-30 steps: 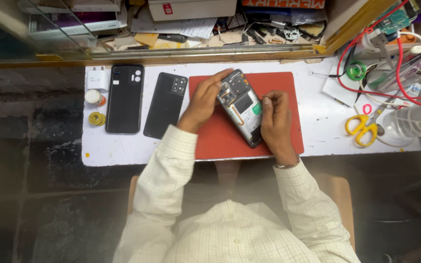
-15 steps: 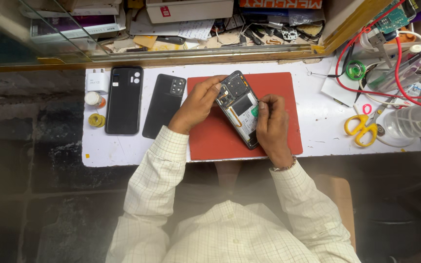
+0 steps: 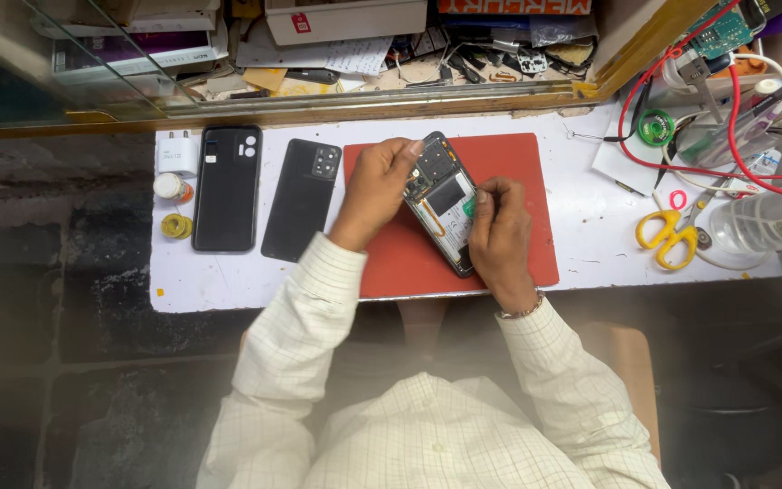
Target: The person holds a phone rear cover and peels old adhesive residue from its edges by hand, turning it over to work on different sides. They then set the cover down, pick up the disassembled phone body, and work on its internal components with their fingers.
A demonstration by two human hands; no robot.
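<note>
An opened phone (image 3: 442, 193) with its back removed lies tilted on the red mat (image 3: 518, 158), its circuit board and battery showing. My left hand (image 3: 375, 186) grips the phone's upper left edge. My right hand (image 3: 498, 231) rests on the phone's lower right part, its fingers pinched on a small green tool (image 3: 469, 208) that touches the phone's middle.
A black phone case (image 3: 226, 187) and a black back cover (image 3: 301, 198) lie left of the mat, beside a white charger (image 3: 176, 150), a small bottle (image 3: 172, 188) and solder rolls (image 3: 176, 225). Yellow scissors (image 3: 667, 237), red wires (image 3: 681, 167) and a plastic bottle (image 3: 767, 223) sit right.
My right hand has moved up from the phone's right side onto its middle with the green tool. My left hand keeps its hold on the phone's top.
</note>
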